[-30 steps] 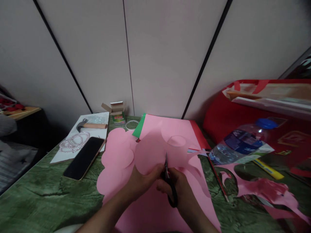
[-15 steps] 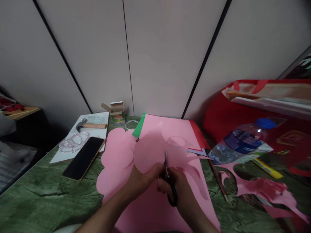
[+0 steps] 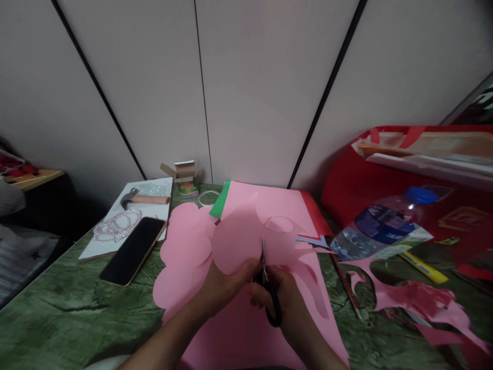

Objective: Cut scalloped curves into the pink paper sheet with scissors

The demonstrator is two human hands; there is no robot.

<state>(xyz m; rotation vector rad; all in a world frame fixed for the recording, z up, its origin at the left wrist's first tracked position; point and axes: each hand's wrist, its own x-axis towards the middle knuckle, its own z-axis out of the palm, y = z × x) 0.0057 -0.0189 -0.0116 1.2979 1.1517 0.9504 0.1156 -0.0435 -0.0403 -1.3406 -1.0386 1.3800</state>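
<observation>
Between my thumb and fingers, my left hand (image 3: pixel 227 285) grips a piece of pink paper (image 3: pixel 236 244) with a rounded outline. My right hand (image 3: pixel 283 295) is closed around the black handles of a pair of scissors (image 3: pixel 264 257), whose blades point away from me and lie against the pink paper. Both hands are close together above a large pink sheet (image 3: pixel 231 334). Several pink paper circles (image 3: pixel 187 244) overlap in a column left of my hands. Behind the held paper lies a stack of pink, green and red sheets (image 3: pixel 283 198).
Left are a black phone (image 3: pixel 133 252), a hammer (image 3: pixel 144 199) and a beaded loop (image 3: pixel 117 226) on a white board. A small open box (image 3: pixel 187 185) stands by the wall. Right are a water bottle (image 3: pixel 381 226), a red bag (image 3: pixel 346 180), a yellow cutter (image 3: pixel 423 267) and pink scraps (image 3: pixel 416 300).
Hardly anything differs. Both hands, the scissors and the pink paper keep almost the same place, with the paper tilted very slightly differently.
</observation>
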